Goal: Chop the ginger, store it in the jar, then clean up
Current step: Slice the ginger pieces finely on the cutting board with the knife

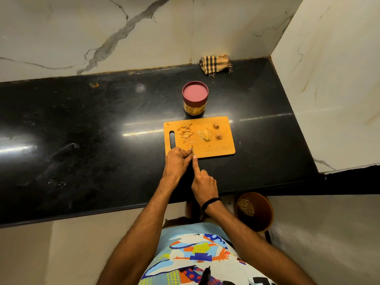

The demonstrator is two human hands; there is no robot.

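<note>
An orange cutting board (222,149) lies on the black counter. On it are ginger peels (186,132), sliced ginger (204,134) and two ginger lumps (217,131). My left hand (177,163) pinches a small ginger piece at the board's near edge. My right hand (204,185) grips a knife (192,152), with the index finger stretched along its spine and the blade set beside the left fingertips. Just behind the board stands a jar (195,98) with a maroon lid on it and chopped ginger inside.
A checked cloth (216,64) sits at the back against the marble wall. The right wall juts out over the counter's right end. A brown bin (255,210) with scraps stands on the floor below the counter's front edge (102,212).
</note>
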